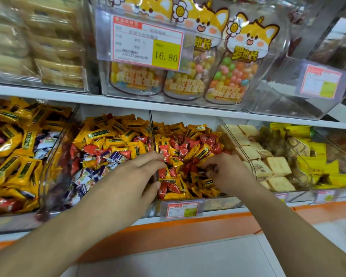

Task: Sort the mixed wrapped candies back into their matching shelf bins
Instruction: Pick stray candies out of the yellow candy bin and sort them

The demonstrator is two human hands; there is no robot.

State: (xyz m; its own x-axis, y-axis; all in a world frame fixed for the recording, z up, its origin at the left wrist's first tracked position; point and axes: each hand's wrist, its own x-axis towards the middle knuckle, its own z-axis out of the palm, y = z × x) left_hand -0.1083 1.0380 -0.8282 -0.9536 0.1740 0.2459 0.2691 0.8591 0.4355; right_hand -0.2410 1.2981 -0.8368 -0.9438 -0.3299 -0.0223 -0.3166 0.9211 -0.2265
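Your two bare forearms reach up from the bottom edge toward a clear bin [224,203] on the lower shelf, straight ahead at twelve o'clock. It holds a mix of red and yellow wrapped candies [185,150].

Your left hand [142,174] lies over the bin's left wall, fingers fairly straight and close together, tips touching the candies; whether it holds one you cannot tell. Your right hand [221,170] sits just beside it at one o'clock, fingers curled down into the pile and pinching at wrappers, though the exact piece is too small to make out.

A red-and-yellow price tag [181,209] is clipped to the bin's front.

At eleven o'clock, the neighbouring bin [54,156] holds yellow, red and blue-and-white candies [106,148] mixed together. At nine o'clock, a further bin is mostly yellow wrappers [14,154]. At two o'clock, a bin holds pale square biscuits [268,166], with yellow packets [316,154] beyond them at three o'clock.

Farther up, on the upper shelf at twelve o'clock, a clear box holds fox-headed pouches of coloured sweets [234,76], fronted by a large price label [147,42] reading 16.80. At ten o'clock sit blurred tan packets [54,52].
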